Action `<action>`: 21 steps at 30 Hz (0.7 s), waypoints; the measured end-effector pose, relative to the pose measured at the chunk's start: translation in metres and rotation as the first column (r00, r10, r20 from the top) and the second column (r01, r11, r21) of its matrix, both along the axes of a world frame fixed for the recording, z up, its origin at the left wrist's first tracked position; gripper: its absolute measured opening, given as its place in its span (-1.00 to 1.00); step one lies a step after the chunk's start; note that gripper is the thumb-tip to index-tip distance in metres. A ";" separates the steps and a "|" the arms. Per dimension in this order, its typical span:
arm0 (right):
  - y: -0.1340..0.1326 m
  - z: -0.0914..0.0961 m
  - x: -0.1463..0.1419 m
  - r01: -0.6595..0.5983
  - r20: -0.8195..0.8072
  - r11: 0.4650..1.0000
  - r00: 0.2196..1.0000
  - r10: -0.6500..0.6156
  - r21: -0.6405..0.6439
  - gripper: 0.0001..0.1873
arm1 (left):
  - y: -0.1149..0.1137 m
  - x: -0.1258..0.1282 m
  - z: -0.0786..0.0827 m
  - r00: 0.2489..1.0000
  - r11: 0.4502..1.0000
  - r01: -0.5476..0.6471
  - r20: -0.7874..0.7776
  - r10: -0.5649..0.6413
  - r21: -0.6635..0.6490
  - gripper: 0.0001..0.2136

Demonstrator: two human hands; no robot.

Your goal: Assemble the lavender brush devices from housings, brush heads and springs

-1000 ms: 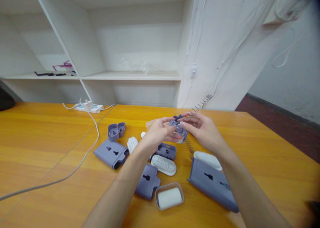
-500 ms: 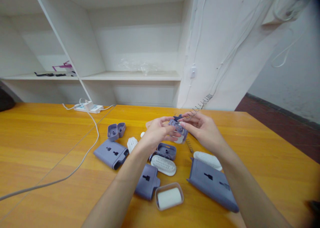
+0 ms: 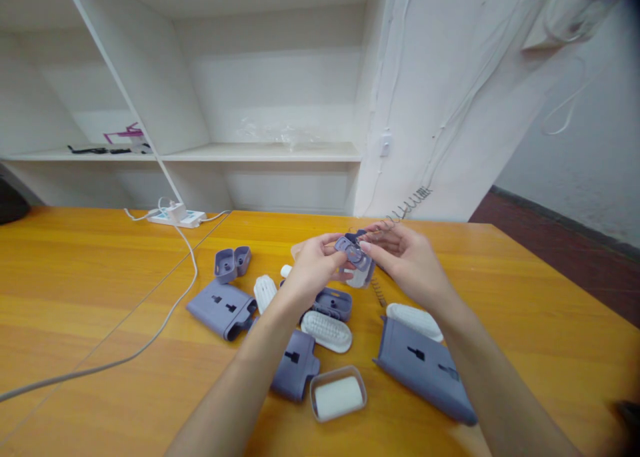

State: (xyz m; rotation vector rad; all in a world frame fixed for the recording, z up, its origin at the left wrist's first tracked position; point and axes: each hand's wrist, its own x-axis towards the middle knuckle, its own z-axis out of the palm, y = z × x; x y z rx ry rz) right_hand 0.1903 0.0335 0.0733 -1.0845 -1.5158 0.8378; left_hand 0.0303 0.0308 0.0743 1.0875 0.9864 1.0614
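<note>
Light-purple moulded plastic part (image 3: 358,255) is shifting slightly left since the earlier frame; free end of the long thin metal coil spring (image 3: 413,201) is drifting right. Step, as judged: hands are working spring and part together; next move is probably calling for steady support and fine fingertip control. Left hand (image 3: 316,265) is gripping the part, fingers nearly closed around it; right hand (image 3: 411,257) is pinching narrowly at its edge beside the spring, exact hold unclear. Part is hovering above the orange wooden table (image 3: 145,403).
</note>
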 end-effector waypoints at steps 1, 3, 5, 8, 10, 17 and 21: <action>-0.001 0.001 0.000 0.025 0.010 0.999 1.000 -0.026 0.023 -0.69 | 0.000 0.001 0.000 0.999 1.000 -0.028 -0.015 0.028 0.001 -0.68; -0.002 0.002 0.000 0.062 0.043 0.996 0.997 -0.064 0.062 -0.69 | -0.001 0.004 0.000 0.997 0.997 -0.075 -0.030 0.075 0.002 -0.68; -0.003 0.001 0.001 0.062 0.084 0.996 0.994 -0.067 0.067 -0.70 | -0.001 0.005 0.001 0.995 0.995 -0.099 -0.025 0.099 0.007 -0.66; 0.000 -0.003 0.001 0.036 0.102 0.999 0.994 -0.040 0.033 -0.71 | -0.001 0.004 0.001 0.996 0.996 -0.085 -0.008 0.085 0.024 -0.65; 0.002 -0.006 0.001 0.033 0.099 0.999 0.995 -0.033 0.010 -0.71 | -0.001 0.004 0.000 0.998 0.998 -0.065 0.005 0.065 0.026 -0.65; 0.003 -0.008 -0.002 0.043 0.110 0.999 0.993 -0.042 -0.008 -0.72 | -0.001 0.003 -0.002 1.000 1.000 -0.022 0.011 0.022 0.012 -0.58; 0.002 -0.008 -0.003 0.058 0.101 0.998 0.993 -0.056 -0.017 -0.74 | 0.000 0.004 -0.003 0.999 1.000 -0.026 0.025 0.026 -0.005 -0.57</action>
